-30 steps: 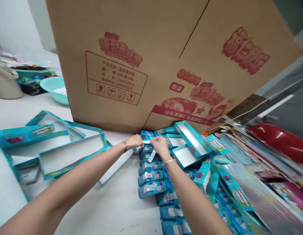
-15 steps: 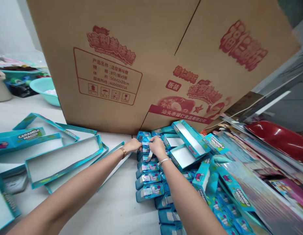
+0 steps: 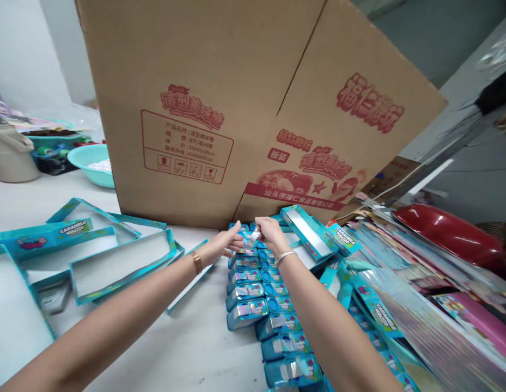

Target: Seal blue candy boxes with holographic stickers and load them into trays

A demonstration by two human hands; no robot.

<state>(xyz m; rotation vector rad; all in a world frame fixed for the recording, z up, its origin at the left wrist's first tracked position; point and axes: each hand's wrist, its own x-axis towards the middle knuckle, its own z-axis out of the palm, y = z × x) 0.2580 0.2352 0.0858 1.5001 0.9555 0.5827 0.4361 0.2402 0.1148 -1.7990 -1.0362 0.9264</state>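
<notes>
My right hand (image 3: 271,233) is closed, pinching a short, shiny whitish strip of tape (image 3: 255,238) between thumb and fingers. It hovers at the far end of two rows of small blue candy boxes (image 3: 248,311), printed "Caramelo Macizo". My left hand (image 3: 225,243) is open beside the strip, fingers spread, above the far boxes of the left row. Shiny patches show on top of several near boxes. The fingers partly hide the farthest boxes.
A big cardboard carton (image 3: 203,196) stands right behind the rows. Open blue display trays (image 3: 124,261) lie at left, and more trays (image 3: 310,231) are piled at right. A turquoise basin (image 3: 91,169) sits at back left. Stacked printed sheets (image 3: 400,256) and a red scoop-like object (image 3: 444,231) are far right.
My left hand has opened and drawn slightly left from the boxes. My right hand has lifted a little, the strip still in its fingers. The view has shifted.
</notes>
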